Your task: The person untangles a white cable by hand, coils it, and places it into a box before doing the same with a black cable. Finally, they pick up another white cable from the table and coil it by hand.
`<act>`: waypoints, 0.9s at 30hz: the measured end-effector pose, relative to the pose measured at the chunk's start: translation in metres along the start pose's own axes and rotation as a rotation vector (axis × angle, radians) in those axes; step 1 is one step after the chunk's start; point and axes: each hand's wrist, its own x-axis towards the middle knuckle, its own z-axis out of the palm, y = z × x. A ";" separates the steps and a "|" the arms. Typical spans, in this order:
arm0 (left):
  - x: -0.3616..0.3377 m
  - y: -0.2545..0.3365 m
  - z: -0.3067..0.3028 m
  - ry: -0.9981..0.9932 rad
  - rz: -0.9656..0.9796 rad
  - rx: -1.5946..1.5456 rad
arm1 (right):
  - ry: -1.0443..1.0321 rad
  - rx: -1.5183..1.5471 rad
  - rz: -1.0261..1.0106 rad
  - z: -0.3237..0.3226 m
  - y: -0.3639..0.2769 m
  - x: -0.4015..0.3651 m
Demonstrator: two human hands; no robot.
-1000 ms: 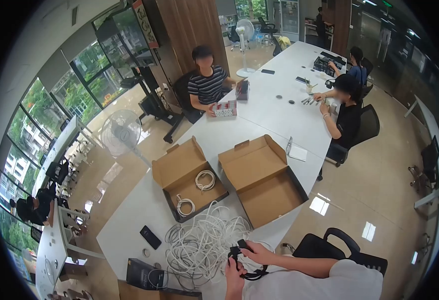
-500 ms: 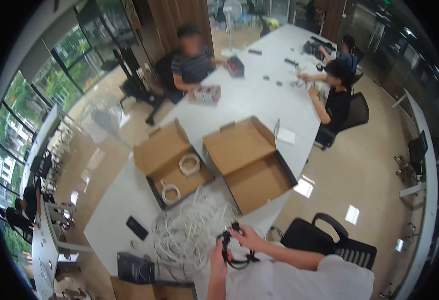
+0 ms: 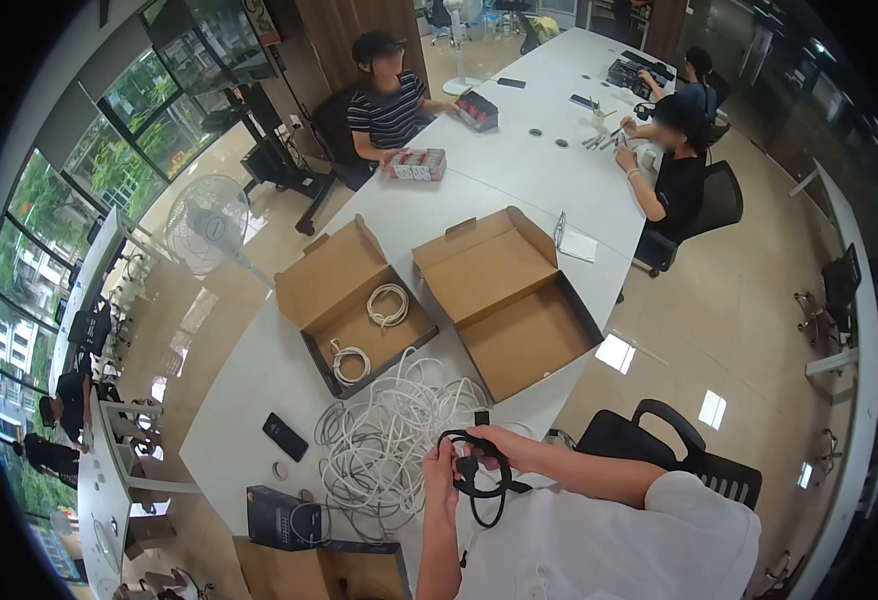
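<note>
Close to my body I hold a looped black cable (image 3: pixel 505 472) with dark, blocky connectors, one of which sticks up beyond my right fingers. My left hand (image 3: pixel 441 472) is closed on the loop's left side. My right hand (image 3: pixel 500 447) grips the upper part of the same loop, with its fingers bent around it. Part of the cable hangs in front of my white shirt. Just beyond my hands spreads a tangled heap of white and grey cables (image 3: pixel 384 435) on the white table (image 3: pixel 229 425).
Two open cardboard boxes stand past the heap: the left box (image 3: pixel 321 272) holds two white cable coils, the right box (image 3: pixel 521 345) shows bare cardboard. A phone (image 3: pixel 285 437), dark box (image 3: pixel 284 518) and another open carton (image 3: pixel 284 570) lie left. Several people sit farther along.
My hands have shifted slightly, and the black cable now forms a wider loop between them. The view has moved a little; the boxes and heap stay in place.
</note>
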 end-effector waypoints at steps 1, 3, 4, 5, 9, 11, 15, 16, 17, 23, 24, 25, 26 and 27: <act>0.003 -0.004 0.002 0.040 -0.013 -0.062 | -0.049 -0.001 -0.018 0.000 0.002 0.000; -0.012 0.003 0.014 0.070 -0.041 -0.108 | 0.007 -0.147 -0.069 0.005 -0.001 -0.002; -0.025 0.015 0.026 0.084 -0.053 -0.130 | 0.036 -0.220 -0.097 0.008 -0.003 -0.004; -0.037 0.025 0.037 0.110 -0.056 -0.163 | 0.103 -0.304 -0.135 0.007 -0.001 -0.004; -0.024 0.003 0.012 -0.042 -0.116 -0.451 | 0.331 -0.645 -0.457 -0.009 0.012 0.011; -0.031 0.014 0.020 -0.100 -0.066 -0.537 | 0.431 -0.722 -0.714 -0.011 0.021 0.014; -0.028 0.022 0.024 -0.098 0.078 -0.678 | 0.388 -0.971 -1.004 0.001 0.027 -0.008; -0.028 0.022 0.026 -0.097 0.113 -0.709 | 0.292 -1.043 -1.001 0.004 0.030 -0.012; -0.029 0.025 0.025 -0.095 0.136 -0.695 | 0.199 -1.114 -0.994 0.007 0.033 -0.017; -0.022 0.032 0.000 -0.200 0.228 -0.817 | 0.297 -1.169 -1.178 0.028 0.045 -0.030; -0.019 0.031 -0.012 -0.257 0.233 -0.892 | 0.329 -1.146 -1.217 0.027 0.045 -0.031; -0.030 0.041 -0.011 -0.200 0.265 -0.896 | 0.360 -1.123 -1.252 0.023 0.045 -0.032; -0.032 0.045 -0.020 -0.233 0.268 -0.989 | 0.389 -1.099 -1.284 0.021 0.044 -0.035; -0.036 0.049 -0.025 -0.284 0.280 -1.067 | 0.430 -0.994 -1.273 0.023 0.040 -0.041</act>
